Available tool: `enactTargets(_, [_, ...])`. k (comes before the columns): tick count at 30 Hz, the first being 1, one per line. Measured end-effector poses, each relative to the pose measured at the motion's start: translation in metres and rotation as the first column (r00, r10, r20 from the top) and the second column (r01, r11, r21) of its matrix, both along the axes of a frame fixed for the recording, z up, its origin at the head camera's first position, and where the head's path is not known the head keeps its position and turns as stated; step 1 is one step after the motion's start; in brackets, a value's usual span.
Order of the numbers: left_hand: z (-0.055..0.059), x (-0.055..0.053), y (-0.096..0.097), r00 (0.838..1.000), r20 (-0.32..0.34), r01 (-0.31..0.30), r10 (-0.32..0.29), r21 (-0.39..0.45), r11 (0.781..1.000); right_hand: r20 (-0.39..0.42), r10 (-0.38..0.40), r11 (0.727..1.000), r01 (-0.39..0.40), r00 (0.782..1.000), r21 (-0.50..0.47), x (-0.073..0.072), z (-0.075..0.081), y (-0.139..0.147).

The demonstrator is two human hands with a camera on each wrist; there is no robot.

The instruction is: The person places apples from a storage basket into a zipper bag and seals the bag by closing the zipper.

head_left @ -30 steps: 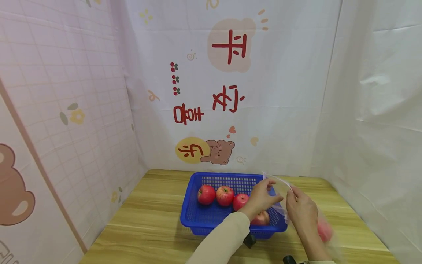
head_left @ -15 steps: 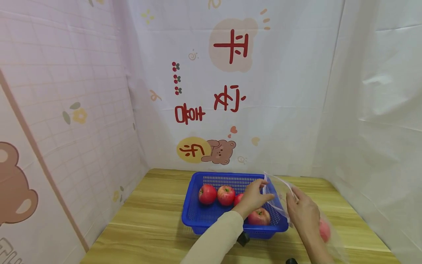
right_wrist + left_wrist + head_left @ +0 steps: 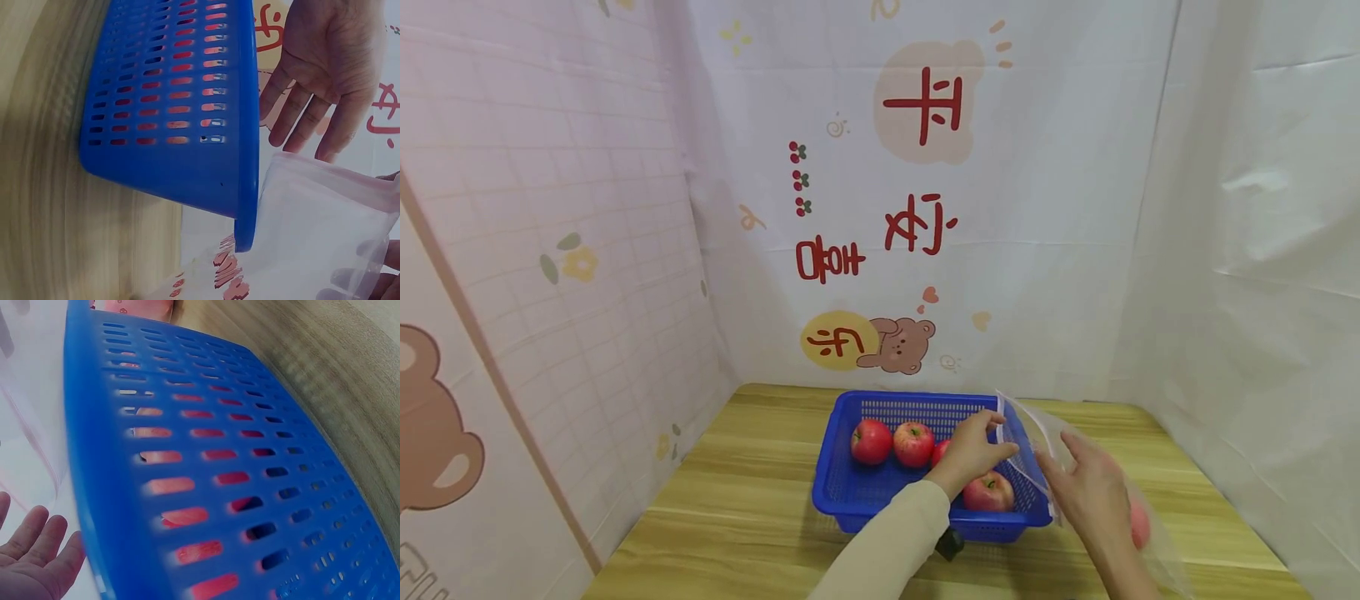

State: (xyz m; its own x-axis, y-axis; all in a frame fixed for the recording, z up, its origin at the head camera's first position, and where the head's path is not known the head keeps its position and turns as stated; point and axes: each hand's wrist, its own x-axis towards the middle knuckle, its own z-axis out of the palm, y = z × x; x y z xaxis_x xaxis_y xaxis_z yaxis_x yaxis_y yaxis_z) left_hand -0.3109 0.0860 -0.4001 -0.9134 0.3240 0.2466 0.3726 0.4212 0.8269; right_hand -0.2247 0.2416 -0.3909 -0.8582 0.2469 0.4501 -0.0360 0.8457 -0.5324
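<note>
A blue plastic basket (image 3: 865, 492) holds several red apples (image 3: 871, 442); its slotted wall fills much of both wrist views. Over its right end my left hand (image 3: 966, 454) reaches to the mouth of a clear plastic zip bag (image 3: 1022, 433). The left fingers look relaxed and spread, with the fingertips right at the bag's rim in the right wrist view. My right hand (image 3: 1093, 492) holds the bag from the other side, and its fingers (image 3: 375, 284) show through the film. A red apple (image 3: 1138, 523) lies inside the bag, partly hidden behind the right hand.
The basket stands on a wood-grain table (image 3: 722, 500). White printed cloth (image 3: 1037, 208) closes off the back and both sides. A black wrist device (image 3: 950, 543) sits under the left sleeve, close to the basket's front wall.
My left hand has drawn slightly left, uncovering the front right apple. The bag's mouth is spread wider. The right thumb and forefinger have moved apart.
</note>
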Motion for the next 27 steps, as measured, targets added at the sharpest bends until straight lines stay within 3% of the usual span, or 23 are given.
enactTargets(8, [-0.002, -0.001, 0.000, 1.000, -0.009, -0.009, 0.009, -0.012, 1.000, 0.088, -0.011, 0.998, 0.006, 0.996, 0.059, 0.012, 0.001, -0.005])
enactTargets(14, [-0.002, -0.003, -0.004, 1.000, -0.005, -0.010, 0.011, 0.013, 1.000, -0.043, -0.048, 0.991, 0.053, 0.998, 0.125, 0.024, -0.004, -0.009])
enactTargets(21, [-0.001, -0.005, -0.015, 1.000, 0.017, -0.014, 0.013, 0.010, 1.000, -0.183, -0.087, 0.971, 0.124, 0.979, 0.205, 0.028, -0.017, -0.017])
enactTargets(27, [0.004, -0.009, -0.028, 1.000, -0.012, -0.027, 0.027, 0.002, 1.000, -0.224, -0.090, 0.974, 0.132, 0.971, 0.183, 0.027, -0.026, -0.022])
